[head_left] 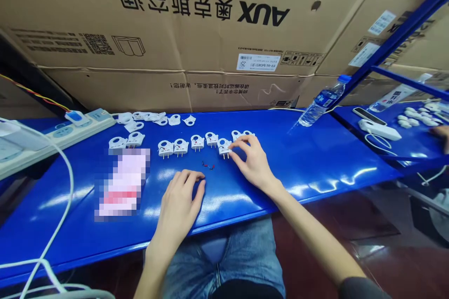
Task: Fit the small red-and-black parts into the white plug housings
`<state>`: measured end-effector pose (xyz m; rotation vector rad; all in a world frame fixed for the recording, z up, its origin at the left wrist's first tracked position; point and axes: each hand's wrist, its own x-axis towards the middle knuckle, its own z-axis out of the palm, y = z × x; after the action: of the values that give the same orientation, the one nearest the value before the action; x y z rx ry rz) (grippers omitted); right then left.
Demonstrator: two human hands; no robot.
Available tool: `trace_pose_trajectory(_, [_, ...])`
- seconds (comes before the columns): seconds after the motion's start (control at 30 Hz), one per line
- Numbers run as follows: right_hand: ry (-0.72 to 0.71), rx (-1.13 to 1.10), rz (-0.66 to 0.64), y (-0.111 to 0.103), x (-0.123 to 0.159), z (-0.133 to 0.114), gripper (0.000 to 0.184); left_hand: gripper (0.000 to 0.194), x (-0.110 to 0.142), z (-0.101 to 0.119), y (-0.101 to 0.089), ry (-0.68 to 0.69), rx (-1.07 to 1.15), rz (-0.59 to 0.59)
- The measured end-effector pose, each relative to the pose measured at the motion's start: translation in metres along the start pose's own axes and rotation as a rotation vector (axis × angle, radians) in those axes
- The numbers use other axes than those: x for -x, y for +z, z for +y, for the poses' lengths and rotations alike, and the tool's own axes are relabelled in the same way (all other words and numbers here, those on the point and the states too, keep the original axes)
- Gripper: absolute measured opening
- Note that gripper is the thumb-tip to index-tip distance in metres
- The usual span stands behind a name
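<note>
Right hand (253, 161): part-curled at right edge of white plug (223, 146), firm hold unclear. Left hand (180, 198): loosely curled on table (298, 163), nothing seen held, wires (206, 165) just beyond.

Gap between plugs (211, 141) and bottle (322, 100)

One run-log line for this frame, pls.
left hand: at blue table, nothing visibly held | right hand: at white plug piece, grip unclear | red-black wire: between hands | bottle: table's rear right

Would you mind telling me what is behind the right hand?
Behind the right hand, two white plugs show in part; the hand covers the rest, so any prongs cannot be seen.
</note>
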<state>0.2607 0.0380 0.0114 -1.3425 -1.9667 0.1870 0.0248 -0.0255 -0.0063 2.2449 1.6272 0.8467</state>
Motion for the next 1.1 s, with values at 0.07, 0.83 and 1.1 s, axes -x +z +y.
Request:
trace_pose_trajectory(0.07, [0.005,0.033,0.010,0.003,-0.010,0.007,0.013,0.022,0.000,-0.001,0.001,0.003,-0.008,0.008])
trace_pose_trajectory(0.83, [0.077,0.295,-0.059,-0.004,-0.032,0.037,0.028,0.021,0.000,-0.002,0.001,0.008,0.012,0.001])
trace_pose_trajectory(1.1, [0.050,0.407,-0.131,-0.019,-0.025,0.045,0.026,0.024,0.000,0.000,0.000,-0.002,0.004,-0.014])
